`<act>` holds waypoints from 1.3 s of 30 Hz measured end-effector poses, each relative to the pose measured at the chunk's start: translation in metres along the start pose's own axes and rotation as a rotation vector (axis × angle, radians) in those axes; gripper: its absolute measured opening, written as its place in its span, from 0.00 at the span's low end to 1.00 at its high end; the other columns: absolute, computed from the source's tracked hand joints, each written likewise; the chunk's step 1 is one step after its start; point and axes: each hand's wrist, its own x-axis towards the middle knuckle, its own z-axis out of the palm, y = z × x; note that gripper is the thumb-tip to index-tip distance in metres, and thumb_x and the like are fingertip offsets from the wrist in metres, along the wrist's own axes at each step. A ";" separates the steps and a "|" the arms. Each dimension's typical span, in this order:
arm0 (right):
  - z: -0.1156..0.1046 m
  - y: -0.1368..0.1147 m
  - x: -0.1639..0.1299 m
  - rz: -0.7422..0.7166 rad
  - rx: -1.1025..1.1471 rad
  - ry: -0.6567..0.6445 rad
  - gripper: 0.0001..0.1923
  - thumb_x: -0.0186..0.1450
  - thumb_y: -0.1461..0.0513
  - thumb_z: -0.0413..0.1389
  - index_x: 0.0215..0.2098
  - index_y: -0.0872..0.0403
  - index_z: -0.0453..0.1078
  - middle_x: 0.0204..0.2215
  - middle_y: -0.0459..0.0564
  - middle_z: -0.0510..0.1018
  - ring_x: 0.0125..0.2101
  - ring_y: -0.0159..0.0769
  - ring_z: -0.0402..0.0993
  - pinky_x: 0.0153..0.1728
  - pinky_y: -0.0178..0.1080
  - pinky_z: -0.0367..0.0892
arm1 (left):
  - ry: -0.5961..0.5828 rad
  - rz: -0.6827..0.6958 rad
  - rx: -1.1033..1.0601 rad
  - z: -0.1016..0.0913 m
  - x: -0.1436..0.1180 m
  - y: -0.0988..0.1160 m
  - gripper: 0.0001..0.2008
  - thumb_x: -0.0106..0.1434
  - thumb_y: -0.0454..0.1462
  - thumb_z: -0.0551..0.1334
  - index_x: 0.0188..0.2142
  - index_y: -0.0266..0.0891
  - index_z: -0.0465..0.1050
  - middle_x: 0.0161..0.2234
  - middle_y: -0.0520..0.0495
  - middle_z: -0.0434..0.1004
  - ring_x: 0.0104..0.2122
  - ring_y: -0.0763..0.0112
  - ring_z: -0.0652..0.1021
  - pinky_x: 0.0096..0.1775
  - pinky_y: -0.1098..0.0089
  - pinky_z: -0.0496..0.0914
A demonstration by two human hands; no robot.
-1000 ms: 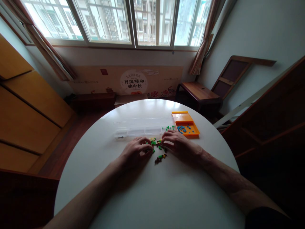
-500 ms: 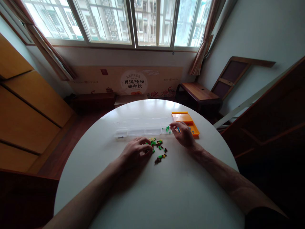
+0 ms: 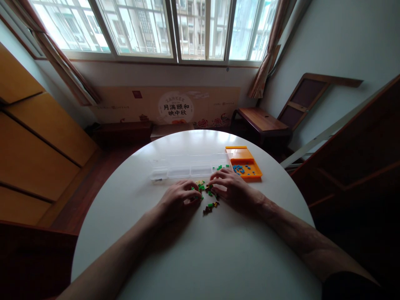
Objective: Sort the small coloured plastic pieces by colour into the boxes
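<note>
The clear plastic box [image 3: 179, 171] with little rooms lies on the white round table [image 3: 200, 258]. A small pile of toy bricks [image 3: 201, 188], green, yellow and brown, sits just in front of the clear box, near its right end. A few more bricks [image 3: 208, 209], mostly brown, lie a bit farther in front of the clear box.

Half a second ago, the right hand [image 3: 231, 186] was up over the right end of the clear box. Now it is back in front of that end, at the right edge of the pile. Its fingers are bent and reach down to the bricks. I cannot tell if the tips pinch one.

The left hand [image 3: 179, 196] is in the same spot as before, in front of the clear box and on the pile's left edge. Its fingers are curled, and I cannot tell if the tips hold a brick.

Green bricks [image 3: 219, 167] lie in the clear box's right-end room. The orange box [image 3: 251, 177] is by that end, and its blue bricks [image 3: 238, 168] show again, because the right hand no longer covers them.
</note>
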 end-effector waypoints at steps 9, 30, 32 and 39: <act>-0.004 -0.005 0.002 0.029 -0.033 0.012 0.05 0.77 0.60 0.62 0.50 0.49 0.80 0.50 0.52 0.84 0.48 0.44 0.77 0.54 0.49 0.73 | 0.052 0.040 0.014 -0.006 0.009 0.011 0.04 0.74 0.35 0.67 0.42 0.45 0.83 0.43 0.47 0.84 0.41 0.67 0.83 0.44 0.68 0.77; -0.002 -0.001 0.001 -0.005 0.014 -0.036 0.06 0.79 0.62 0.60 0.47 0.47 0.80 0.47 0.50 0.85 0.47 0.43 0.77 0.54 0.48 0.72 | 0.043 0.011 -0.011 -0.001 0.005 0.006 0.04 0.74 0.37 0.67 0.41 0.45 0.82 0.43 0.47 0.84 0.41 0.67 0.82 0.45 0.67 0.76; -0.001 0.000 0.000 0.000 0.006 -0.040 0.06 0.78 0.62 0.60 0.46 0.47 0.80 0.46 0.49 0.85 0.47 0.43 0.77 0.54 0.48 0.72 | 0.038 0.011 -0.010 0.000 0.004 0.006 0.04 0.74 0.37 0.67 0.42 0.45 0.83 0.44 0.47 0.84 0.41 0.67 0.82 0.44 0.67 0.76; -0.001 0.003 0.001 -0.066 -0.014 -0.046 0.07 0.79 0.64 0.57 0.44 0.49 0.76 0.46 0.50 0.84 0.46 0.42 0.76 0.54 0.47 0.71 | 0.036 0.013 0.005 0.000 0.003 0.006 0.04 0.74 0.38 0.67 0.41 0.44 0.83 0.43 0.45 0.84 0.41 0.66 0.83 0.45 0.66 0.77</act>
